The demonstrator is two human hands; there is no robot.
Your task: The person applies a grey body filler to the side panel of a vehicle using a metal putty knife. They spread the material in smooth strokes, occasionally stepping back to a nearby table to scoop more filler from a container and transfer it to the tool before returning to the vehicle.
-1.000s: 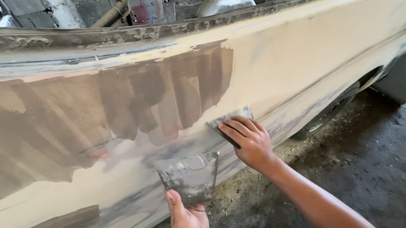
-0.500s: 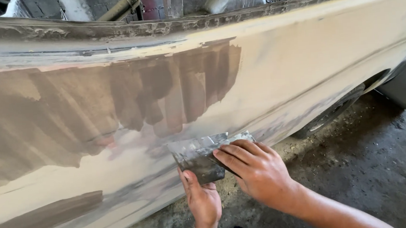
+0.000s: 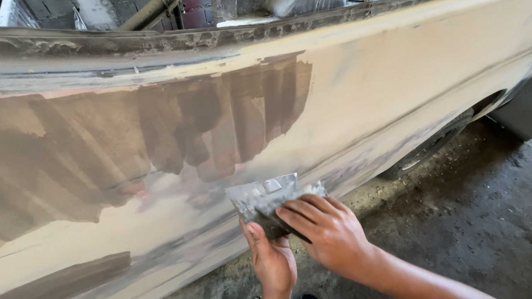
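My left hand (image 3: 272, 260) grips a flat metal mixing plate (image 3: 259, 197) smeared with grey filler, thumb on its lower face. On top of the plate, my right hand (image 3: 325, 229) presses a second metal spreader blade (image 3: 306, 192) against it, fingers spread flat. Both hands sit close to the lower part of a car body panel (image 3: 399, 76) coated in pale filler. A broad patch of darker, wet grey-brown filler (image 3: 151, 133) covers the panel above and to the left of the hands.
A tyre (image 3: 427, 148) shows under the wheel arch at the right. Dusty concrete floor (image 3: 474, 228) lies below. Another dark filler strip (image 3: 49, 290) runs along the panel's lower left. Pipes and a block wall (image 3: 159, 3) stand behind the car.
My right hand left the panel and brought the spreader down onto the plate. My left hand raised the plate to meet it.
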